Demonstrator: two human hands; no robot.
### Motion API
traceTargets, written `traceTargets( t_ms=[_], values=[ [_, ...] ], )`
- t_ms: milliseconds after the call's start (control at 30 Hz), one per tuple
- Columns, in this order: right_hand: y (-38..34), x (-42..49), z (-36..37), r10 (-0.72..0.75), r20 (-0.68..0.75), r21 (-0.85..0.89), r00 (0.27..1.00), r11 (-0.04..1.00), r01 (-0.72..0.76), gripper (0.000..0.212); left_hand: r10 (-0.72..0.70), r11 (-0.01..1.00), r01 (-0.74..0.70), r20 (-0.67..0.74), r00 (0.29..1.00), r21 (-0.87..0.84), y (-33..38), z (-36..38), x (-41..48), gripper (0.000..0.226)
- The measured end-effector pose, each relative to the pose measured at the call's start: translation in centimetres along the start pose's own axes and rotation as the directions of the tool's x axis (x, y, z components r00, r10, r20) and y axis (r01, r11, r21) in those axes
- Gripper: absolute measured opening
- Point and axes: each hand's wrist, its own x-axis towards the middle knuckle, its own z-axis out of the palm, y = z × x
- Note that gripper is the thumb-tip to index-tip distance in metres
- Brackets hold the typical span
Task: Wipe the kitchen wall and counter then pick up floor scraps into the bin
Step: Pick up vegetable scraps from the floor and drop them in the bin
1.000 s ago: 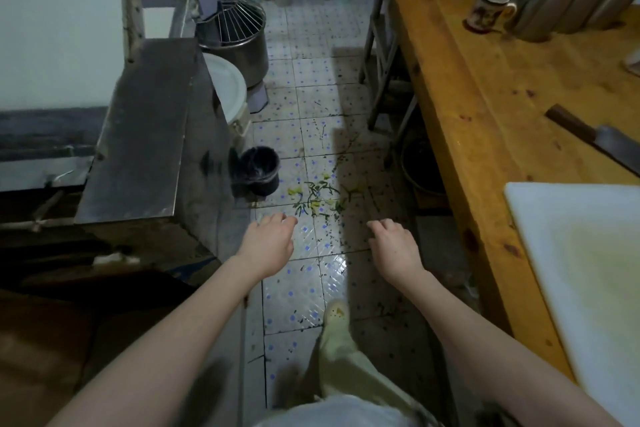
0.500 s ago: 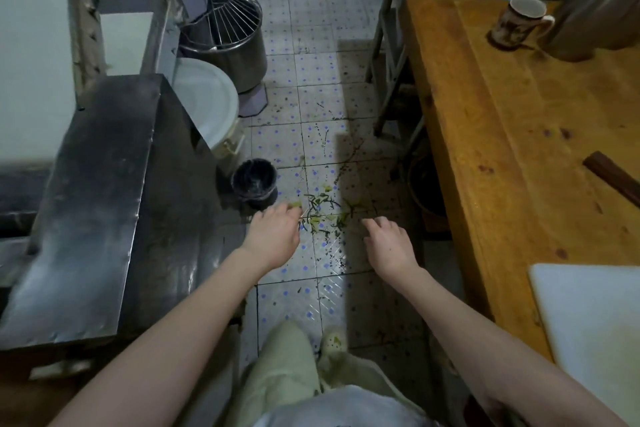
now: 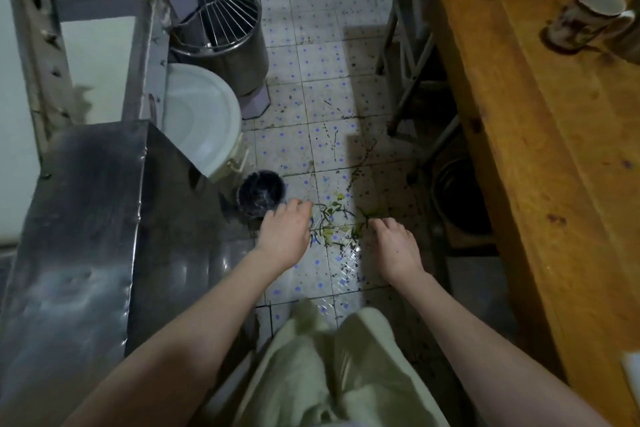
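Observation:
Green and yellow vegetable scraps [image 3: 335, 222] lie scattered on the white floor tiles with blue dots. A small black bin [image 3: 260, 193] with a dark liner stands just left of them, against the steel cabinet. My left hand [image 3: 285, 234] hovers palm down between the bin and the scraps, fingers loosely bent and empty. My right hand [image 3: 394, 243] reaches in from the right side of the scraps, also empty with relaxed fingers. Both hands are above the floor; contact with the scraps cannot be made out.
A dark steel cabinet [image 3: 86, 218] fills the left. A white lidded bucket [image 3: 201, 118] and a steel mixer bowl with wire guard [image 3: 221, 28] stand behind the bin. A wooden counter [image 3: 540, 149] with a mug [image 3: 585, 17] runs along the right. My knees in pale trousers [image 3: 332, 367] are below.
I have bent lower and closer to the floor. Both hands moved forward and now flank the scraps beside the bin.

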Motion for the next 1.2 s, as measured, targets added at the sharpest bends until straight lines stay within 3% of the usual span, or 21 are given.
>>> traceTargets(
  t_ms=[267,733,900,1200],
  values=[
    [1.9,11.0,8.2,-0.051,0.026,0.015,0.998,0.999,0.051,0.046,-0.055,0.997,0.058,0.043,0.998,-0.052,-2.4,10.3,8.6,0.047],
    [10.3,30.2,36.4,-0.029,-0.011,0.147,1.0,0.989,0.031,0.038,-0.161,0.984,0.172,0.182,0.97,-0.048,-10.0,41.5,24.9,0.05],
    [13.0,34.5,44.5,-0.028,0.014,0.105,1.0,0.994,0.026,0.043,-0.189,0.97,0.22,0.244,0.951,-0.107,-13.1,50.3,29.4,0.045],
    [16.6,40.0,54.4,-0.083,-0.04,0.01,0.996,0.996,0.083,0.053,-0.173,0.981,0.186,0.191,0.966,-0.052,-17.3,62.7,35.1,0.057]
  ],
)
